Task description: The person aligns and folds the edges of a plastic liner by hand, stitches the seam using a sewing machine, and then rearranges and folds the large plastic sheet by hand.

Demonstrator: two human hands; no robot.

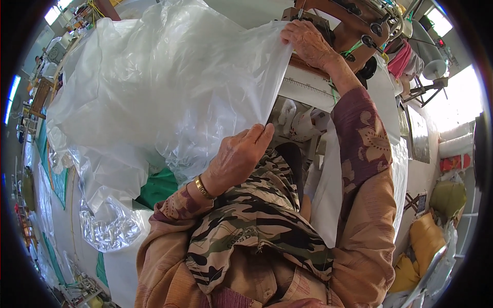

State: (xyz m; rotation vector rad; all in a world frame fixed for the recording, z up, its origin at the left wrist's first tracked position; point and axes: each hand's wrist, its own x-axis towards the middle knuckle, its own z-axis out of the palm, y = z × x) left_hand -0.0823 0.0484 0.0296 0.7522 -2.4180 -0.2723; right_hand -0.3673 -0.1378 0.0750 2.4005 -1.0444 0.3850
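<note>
Sunlit workshop clutter is crowding every edge of the view, with a brown industrial sewing machine (349,25) standing on a white work table (313,90) straight ahead. A large sheet of thin, translucent, crinkled plastic film (169,87) is hanging in front of the person, stretched between both hands so that its right edge is running taut and straight toward the machine. The right hand (308,43) is pinching the upper corner of the film, fingers closed over it just beside the machine head. The left hand (239,156), wearing a gold bangle (203,187), is gripping the lower part of the same edge between thumb and curled fingers. The film's slack bulk is spilling left and down, where it is bunching over a green cloth (159,187).
</note>
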